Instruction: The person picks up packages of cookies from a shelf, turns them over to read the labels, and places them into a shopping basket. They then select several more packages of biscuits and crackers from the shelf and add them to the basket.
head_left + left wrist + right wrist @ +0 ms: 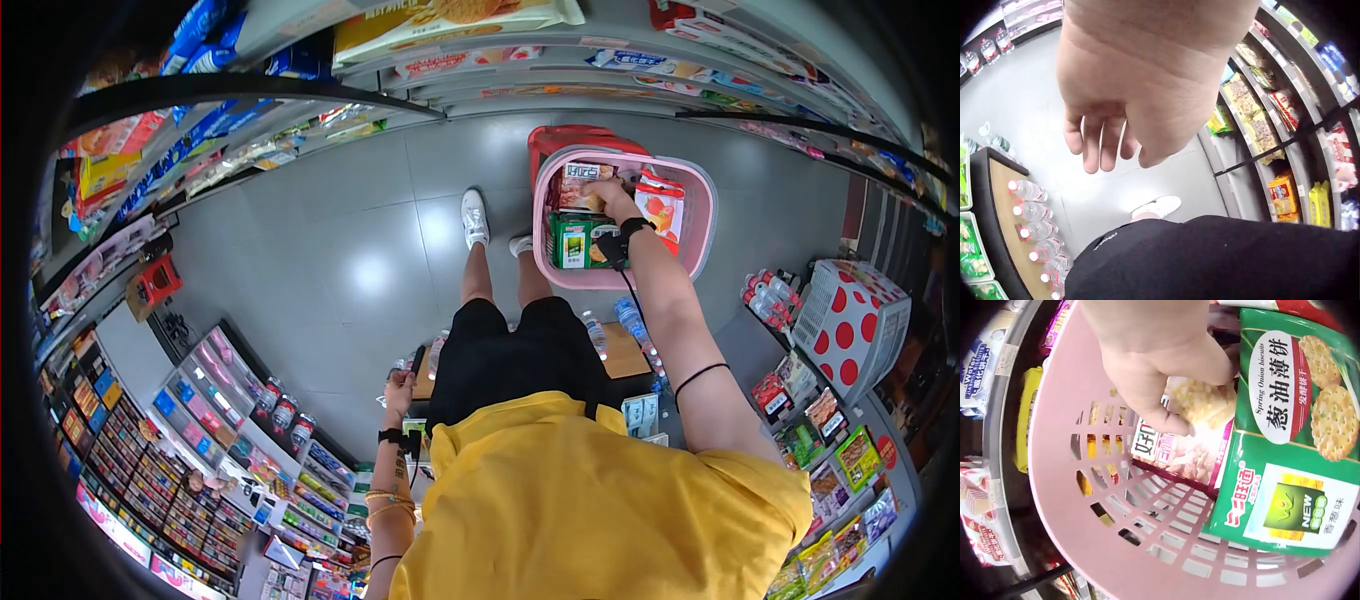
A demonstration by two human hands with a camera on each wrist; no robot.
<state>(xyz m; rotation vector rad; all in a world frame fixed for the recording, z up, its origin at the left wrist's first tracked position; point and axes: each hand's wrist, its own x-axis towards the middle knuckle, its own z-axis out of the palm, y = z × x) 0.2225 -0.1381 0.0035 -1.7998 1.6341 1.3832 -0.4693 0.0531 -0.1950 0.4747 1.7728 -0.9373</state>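
My right hand (pixel 608 196) reaches down into a pink plastic basket (pixel 700 225). In the right wrist view its thumb and fingers pinch a biscuit pack (pixel 1188 447) with a white and purple-red front. Beside that pack lies a green pack of spring onion biscuits (pixel 1297 437), and a red and white pack with fruit printed on it (pixel 661 215) stands at the basket's other side. My left hand (pixel 1135 94) hangs by the thigh, fingers loosely bent and holding nothing. It is near a low wooden-topped table (pixel 1013 206).
A red basket (pixel 560 138) sits behind the pink one. Shelves of packaged snacks (pixel 1266 119) run along the aisle. Water bottles (pixel 1032 209) line the low table. A white box with red dots (pixel 850 325) stands at the right, with bottles beside it.
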